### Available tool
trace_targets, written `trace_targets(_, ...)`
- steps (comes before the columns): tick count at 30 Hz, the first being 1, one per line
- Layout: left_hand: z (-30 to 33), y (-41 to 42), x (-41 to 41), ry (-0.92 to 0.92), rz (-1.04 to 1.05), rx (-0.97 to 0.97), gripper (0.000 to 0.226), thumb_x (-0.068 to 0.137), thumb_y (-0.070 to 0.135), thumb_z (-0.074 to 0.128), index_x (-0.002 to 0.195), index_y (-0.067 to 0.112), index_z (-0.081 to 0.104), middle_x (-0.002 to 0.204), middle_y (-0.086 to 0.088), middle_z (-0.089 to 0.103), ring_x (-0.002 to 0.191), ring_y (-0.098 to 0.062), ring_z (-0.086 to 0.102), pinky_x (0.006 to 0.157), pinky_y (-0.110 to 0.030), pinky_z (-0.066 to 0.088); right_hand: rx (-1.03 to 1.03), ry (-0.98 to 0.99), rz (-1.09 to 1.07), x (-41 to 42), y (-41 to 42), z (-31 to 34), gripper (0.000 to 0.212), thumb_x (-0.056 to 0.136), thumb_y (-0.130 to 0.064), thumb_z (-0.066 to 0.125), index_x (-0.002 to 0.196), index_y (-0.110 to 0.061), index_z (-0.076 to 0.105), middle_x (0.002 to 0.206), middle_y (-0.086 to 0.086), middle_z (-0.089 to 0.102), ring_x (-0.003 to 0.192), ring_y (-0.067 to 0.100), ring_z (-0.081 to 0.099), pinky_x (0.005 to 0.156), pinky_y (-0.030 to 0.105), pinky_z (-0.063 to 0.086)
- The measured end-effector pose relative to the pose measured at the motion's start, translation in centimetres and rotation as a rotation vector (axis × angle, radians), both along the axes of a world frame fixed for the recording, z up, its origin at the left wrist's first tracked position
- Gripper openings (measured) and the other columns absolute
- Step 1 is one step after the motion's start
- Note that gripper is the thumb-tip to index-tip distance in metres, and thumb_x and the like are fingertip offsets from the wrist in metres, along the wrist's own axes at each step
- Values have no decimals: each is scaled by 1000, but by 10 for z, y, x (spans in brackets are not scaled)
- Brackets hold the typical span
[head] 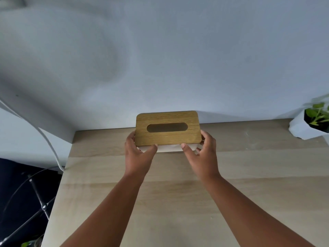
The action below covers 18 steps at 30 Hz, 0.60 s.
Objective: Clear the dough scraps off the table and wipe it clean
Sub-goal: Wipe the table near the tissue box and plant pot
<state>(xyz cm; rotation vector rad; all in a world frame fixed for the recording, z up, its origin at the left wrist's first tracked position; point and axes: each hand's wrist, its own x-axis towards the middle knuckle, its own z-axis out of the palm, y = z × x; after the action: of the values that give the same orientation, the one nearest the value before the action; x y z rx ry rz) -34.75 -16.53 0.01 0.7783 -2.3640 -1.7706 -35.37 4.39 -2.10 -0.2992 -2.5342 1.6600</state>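
Both hands, left hand (138, 154) and right hand (201, 150), grip tissue box (167, 130), hiding its white base.

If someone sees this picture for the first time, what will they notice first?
Both hands, left hand and right hand, grip a tissue box with a wooden lid at the table's far edge, by the wall. A potted plant stands at far right.

The one head-worn view looks forward and down from close above the pale wooden table (249, 193), facing the grey-white wall (178, 59).
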Motion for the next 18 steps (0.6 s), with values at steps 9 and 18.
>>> trace_targets(9, -3, -4, 0, -22, -29, -38, 83, 68, 50, 79, 140, 46, 38, 135, 20, 49, 124, 1, 51, 95, -22, 42, 32, -21, 8, 1, -1, 3, 77, 84, -47, 77, 148, -28, 38, 136, -13, 38, 115, -2, 51, 87, 19, 52)
trace_targets(18, 10, -6, 7, -40, -76, -207, 88, 76, 54, 78, 149, 35, 32, 135, 19, 39, 129, -7, 45, 104, -33, 43, 139, -55, 15, 11, 14, 15, 88, 85, -50, 78, 155, -24, 32, 148, -3, 41, 133, 12, 49, 101, 29, 47)
